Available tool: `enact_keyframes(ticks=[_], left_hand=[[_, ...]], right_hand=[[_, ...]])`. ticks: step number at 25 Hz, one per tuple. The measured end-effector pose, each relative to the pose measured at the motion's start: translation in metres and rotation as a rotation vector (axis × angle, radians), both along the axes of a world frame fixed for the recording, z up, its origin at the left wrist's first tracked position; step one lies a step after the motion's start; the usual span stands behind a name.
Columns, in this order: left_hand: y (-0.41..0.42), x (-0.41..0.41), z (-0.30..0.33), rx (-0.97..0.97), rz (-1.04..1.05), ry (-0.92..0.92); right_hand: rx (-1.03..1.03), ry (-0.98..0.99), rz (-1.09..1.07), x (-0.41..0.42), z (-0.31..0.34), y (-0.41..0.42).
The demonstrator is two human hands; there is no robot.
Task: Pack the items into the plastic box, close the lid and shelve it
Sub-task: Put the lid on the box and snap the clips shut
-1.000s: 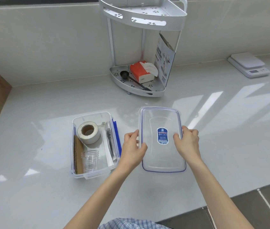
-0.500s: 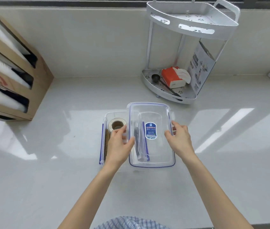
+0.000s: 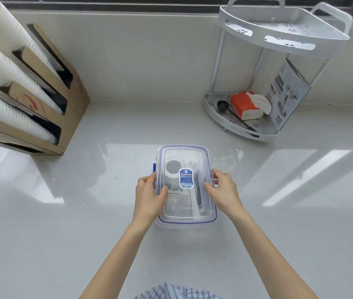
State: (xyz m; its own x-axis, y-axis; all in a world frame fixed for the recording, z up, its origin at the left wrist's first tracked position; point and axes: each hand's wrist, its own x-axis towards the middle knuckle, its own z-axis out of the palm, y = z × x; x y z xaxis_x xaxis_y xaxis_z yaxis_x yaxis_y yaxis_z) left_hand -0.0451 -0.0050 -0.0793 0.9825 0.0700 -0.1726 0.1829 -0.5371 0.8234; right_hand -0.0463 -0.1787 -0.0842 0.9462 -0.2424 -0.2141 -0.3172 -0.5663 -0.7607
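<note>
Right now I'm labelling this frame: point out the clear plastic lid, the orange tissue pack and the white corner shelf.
clear plastic lid [image 3: 195, 203]: head view, bare top panel.
orange tissue pack [image 3: 241, 103]: head view, orange top face.
white corner shelf [image 3: 287, 43]: head view, upper tier's front rim.

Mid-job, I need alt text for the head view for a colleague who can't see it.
Both hands, left hand and right hand, hold a clear lid on a plastic box on a white counter. A white corner shelf stands behind to the right.
</note>
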Motion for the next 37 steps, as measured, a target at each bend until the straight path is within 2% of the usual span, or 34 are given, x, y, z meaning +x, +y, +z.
enact_keyframes(ticks=[11,16,23,30,34,37], left_hand=[[0.003,0.004,-0.007,-0.050,0.021,0.051],[0.007,0.003,-0.009,-0.177,0.070,0.123],[0.015,0.003,-0.014,-0.354,0.106,0.225],[0.020,0.001,-0.015,-0.501,0.122,0.245],[0.020,-0.002,-0.016,-0.531,0.135,0.248],[0.018,-0.001,-0.016,-0.468,0.144,0.242]], right_hand=[[0.042,-0.012,-0.010,0.002,-0.002,0.000],[0.162,0.003,-0.106,-0.005,-0.007,0.001],[0.347,0.135,-0.202,-0.005,-0.017,-0.007],[0.383,0.141,-0.211,-0.002,-0.024,-0.009],[0.402,0.152,-0.213,-0.004,-0.027,-0.008],[0.414,0.143,-0.207,-0.004,-0.024,-0.009]])
